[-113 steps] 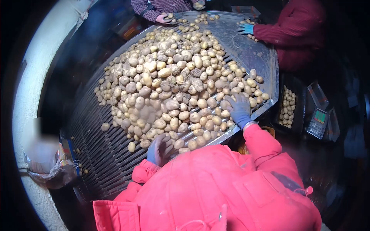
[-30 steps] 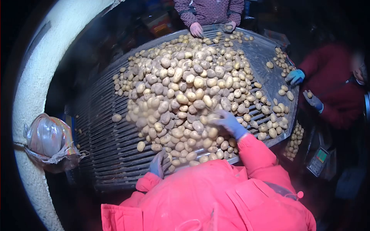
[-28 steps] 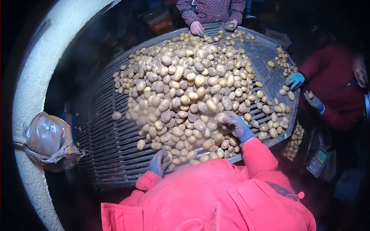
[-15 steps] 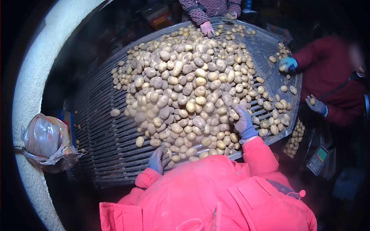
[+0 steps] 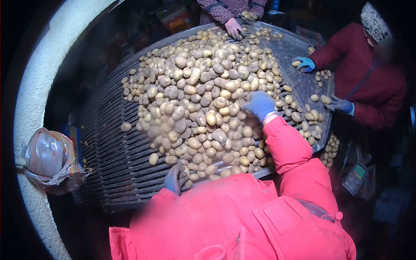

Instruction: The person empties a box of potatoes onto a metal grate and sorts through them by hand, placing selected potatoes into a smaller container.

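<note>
Potatoes (image 5: pixel 210 117) lie heaped beyond my left hand (image 5: pixel 174 178), loosely uncurled, presumably as a stop; I cannot discern whether my right hand (image 5: pixel 261 105), over them, grips.

A pink coat (image 5: pixel 203 216) is bearing a dark patch (image 5: pixel 313 209) and a round toggle (image 5: pixel 339 215); a pale cuff (image 5: pixel 271 117) is edging the blue right glove (image 5: pixel 261 105); the left glove (image 5: pixel 174 178) is looking greyer.

Slatted tbl (image 5: pixel 119 160) w/ big heap of potatoes (image 5: pixel 203 99), some loose on smooth R end (image 5: pixel 297 82).
</note>
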`<state>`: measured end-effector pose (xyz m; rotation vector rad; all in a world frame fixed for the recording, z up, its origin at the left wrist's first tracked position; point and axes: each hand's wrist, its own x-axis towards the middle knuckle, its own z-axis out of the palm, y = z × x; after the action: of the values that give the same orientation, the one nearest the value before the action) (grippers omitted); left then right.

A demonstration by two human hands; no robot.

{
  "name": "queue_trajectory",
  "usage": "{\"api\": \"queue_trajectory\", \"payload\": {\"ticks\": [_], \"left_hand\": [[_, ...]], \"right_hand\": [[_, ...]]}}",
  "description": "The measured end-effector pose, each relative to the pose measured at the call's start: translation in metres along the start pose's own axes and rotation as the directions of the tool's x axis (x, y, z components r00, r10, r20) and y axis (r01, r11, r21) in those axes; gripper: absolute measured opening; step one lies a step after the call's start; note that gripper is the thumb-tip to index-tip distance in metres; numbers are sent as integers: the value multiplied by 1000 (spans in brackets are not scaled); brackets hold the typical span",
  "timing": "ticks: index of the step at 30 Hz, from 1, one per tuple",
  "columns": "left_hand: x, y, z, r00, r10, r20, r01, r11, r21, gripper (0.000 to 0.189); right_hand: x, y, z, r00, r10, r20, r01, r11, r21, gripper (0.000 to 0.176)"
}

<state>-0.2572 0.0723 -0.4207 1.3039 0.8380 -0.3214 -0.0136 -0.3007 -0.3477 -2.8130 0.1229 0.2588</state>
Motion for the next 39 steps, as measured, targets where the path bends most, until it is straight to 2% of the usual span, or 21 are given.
{"api": "queue_trajectory", "payload": {"ticks": [7,10,14,16,17,19,20,21,22,23,24,26,27,28,29,31,32,33,37,38,39], "left_hand": [[-2,1,1,1000,23,20,-23,1000,-9,53],[-5,2,-1,999,24,28,-23,999,-28,51],[-1,-2,-7,998,56,39,-53,997,-61,39],[-5,10,2,997,72,22,-71,996,-54,39],[-7,17,7,996,93,-1,-93,994,-51,39],[-9,30,17,990,130,47,-129,991,-31,39],[-19,44,35,966,191,174,-193,981,-8,40],[-23,53,49,923,243,300,-257,966,7,40],[-16,58,58,922,241,303,-257,966,11,40],[-7,61,67,809,333,485,-472,859,198,40],[0,65,77,661,350,664,-674,666,320,40],[-32,84,121,586,363,724,-725,634,269,42],[-44,92,142,707,169,687,-363,920,147,43],[-50,95,158,731,-61,680,84,996,-2,44],[-49,91,169,652,-78,755,102,995,15,52],[-48,87,189,446,-194,874,350,936,29,64],[-45,82,196,317,-178,931,479,878,5,66],[-42,78,201,190,-140,972,601,800,-2,69],[-25,63,210,203,-108,973,571,821,-28,62],[-28,56,213,521,-210,827,323,946,37,65],[-29,53,217,519,-213,828,323,945,40,65]], "right_hand": [[38,7,28,994,-107,-4,102,954,-282,28],[50,53,43,976,-191,-109,211,950,229,35],[14,104,45,860,-447,-245,481,871,100,35],[-14,111,50,799,-335,-499,593,576,563,32],[-26,113,47,804,-327,-496,586,579,567,32],[-42,117,39,615,-450,-648,756,570,322,33],[-43,122,51,907,-211,-364,417,333,846,27],[-50,119,46,908,-206,-365,416,332,847,27],[-61,109,30,915,-301,-268,259,-70,963,25],[-71,98,15,881,-421,-215,11,-436,900,27],[-80,86,9,874,-401,-274,43,-498,866,29],[-89,78,-2,830,-475,-292,-24,-554,832,28],[-93,73,-5,778,-546,-311,-101,-597,796,28],[-99,63,-6,740,-531,-412,57,-561,826,26],[-100,54,0,724,-433,-536,322,-475,819,24],[-112,41,-2,662,-587,-466,67,-574,816,24],[-112,36,-1,616,-721,-317,-268,-571,776,28],[-123,32,1,723,-654,-222,-152,-465,872,32],[-135,31,14,638,-770,-16,-300,-267,916,30],[-139,28,9,642,-767,-5,-205,-178,962,30],[-141,27,6,648,-762,6,-107,-84,991,30]]}}
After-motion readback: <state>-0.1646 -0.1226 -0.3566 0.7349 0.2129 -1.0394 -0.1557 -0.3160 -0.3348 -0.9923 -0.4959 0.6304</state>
